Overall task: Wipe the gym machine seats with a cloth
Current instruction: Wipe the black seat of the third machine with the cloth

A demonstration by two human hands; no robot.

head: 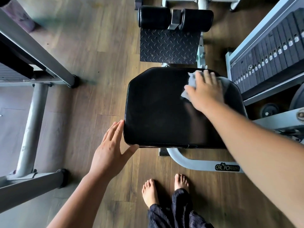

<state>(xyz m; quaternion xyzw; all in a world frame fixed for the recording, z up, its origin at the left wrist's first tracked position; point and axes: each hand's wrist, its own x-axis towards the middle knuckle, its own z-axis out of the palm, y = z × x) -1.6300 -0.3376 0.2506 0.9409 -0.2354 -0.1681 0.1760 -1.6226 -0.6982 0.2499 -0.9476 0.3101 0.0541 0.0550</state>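
Two hands are meeting the black seat [156, 109]: our right hand [205, 91], fingers flat, is pressing a grey cloth [191, 82] onto its far right corner; our left hand [111, 148], fingers straight, is touching its near left corner.

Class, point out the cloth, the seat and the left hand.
cloth [192, 80], head view, uncovered grey fold near the seat's far edge.
seat [161, 112], head view, bare middle of the black pad.
left hand [110, 150], head view, back of the hand.

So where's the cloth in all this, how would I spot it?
Find the big black padded seat in the middle of the view. At its far right corner, beside the weight stack, the right hand presses flat on the cloth. It is the only pale grey, crumpled thing on that smooth dark pad.
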